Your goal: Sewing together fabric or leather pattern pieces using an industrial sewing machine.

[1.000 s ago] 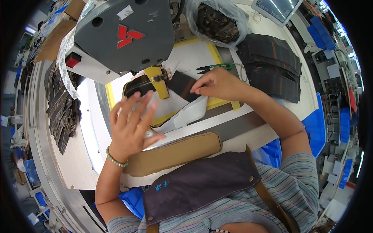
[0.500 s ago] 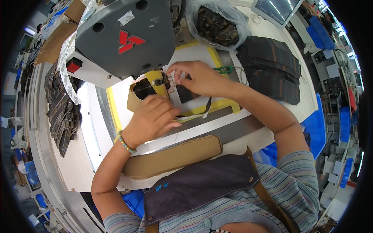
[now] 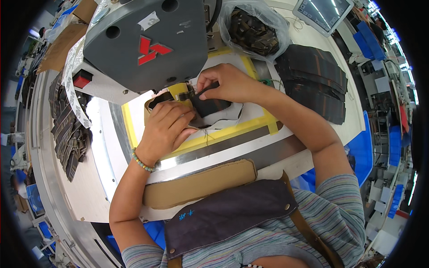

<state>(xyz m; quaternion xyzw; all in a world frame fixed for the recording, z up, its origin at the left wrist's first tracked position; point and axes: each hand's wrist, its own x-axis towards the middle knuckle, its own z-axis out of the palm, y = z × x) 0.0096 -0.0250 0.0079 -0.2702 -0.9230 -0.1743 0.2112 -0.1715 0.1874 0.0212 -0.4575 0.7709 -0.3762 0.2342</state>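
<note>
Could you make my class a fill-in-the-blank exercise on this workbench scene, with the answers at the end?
1. The right hand pinches dark fabric to the ____ of the left hand.
2. A beaded bracelet circles the ____ wrist.
3. The emblem on the grey machine is coloured ____.
4. The tape near the hands is coloured ____.

Missing words: right; left; red; yellow.

A screen (image 3: 322,14) lies upper right, a blue bin (image 3: 364,145) lower.
</note>
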